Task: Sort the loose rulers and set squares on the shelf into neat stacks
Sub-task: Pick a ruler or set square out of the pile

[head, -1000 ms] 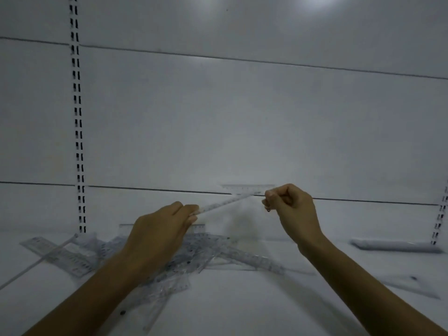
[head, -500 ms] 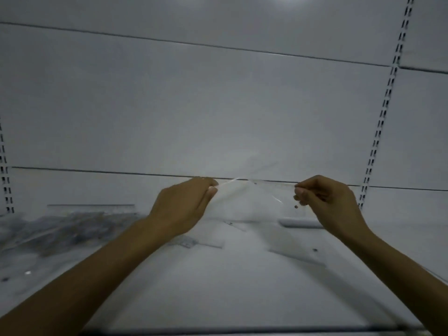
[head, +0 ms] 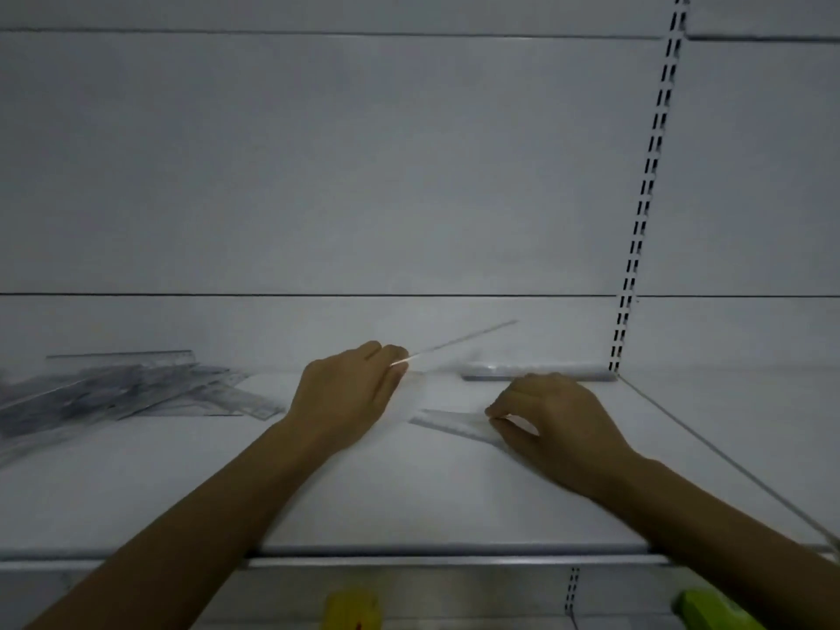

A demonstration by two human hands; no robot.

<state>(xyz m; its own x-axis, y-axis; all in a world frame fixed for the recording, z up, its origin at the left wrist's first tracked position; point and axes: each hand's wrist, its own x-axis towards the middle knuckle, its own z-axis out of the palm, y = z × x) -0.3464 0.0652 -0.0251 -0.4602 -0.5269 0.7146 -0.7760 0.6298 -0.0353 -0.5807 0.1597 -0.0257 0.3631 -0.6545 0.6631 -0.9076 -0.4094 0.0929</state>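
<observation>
**Set square carried right, now coming down on the shelf**

A second ago both hands held a clear piece over the loose pile [head: 122,393]. Now the pile lies well to the left. The left hand [head: 350,393] pinches a clear ruler [head: 459,342], its far end raised. The right hand [head: 554,420] presses a set square [head: 454,422] flat on the shelf [head: 409,502], near a stack [head: 536,371] at the back. A second stack seems to be starting; most pieces remain unsorted.

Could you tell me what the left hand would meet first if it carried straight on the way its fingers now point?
Probably the neat stack of rulers against the back panel: the left hand points up and right, toward it. Depth is unclear, so it might pass over and reach the panel.
</observation>
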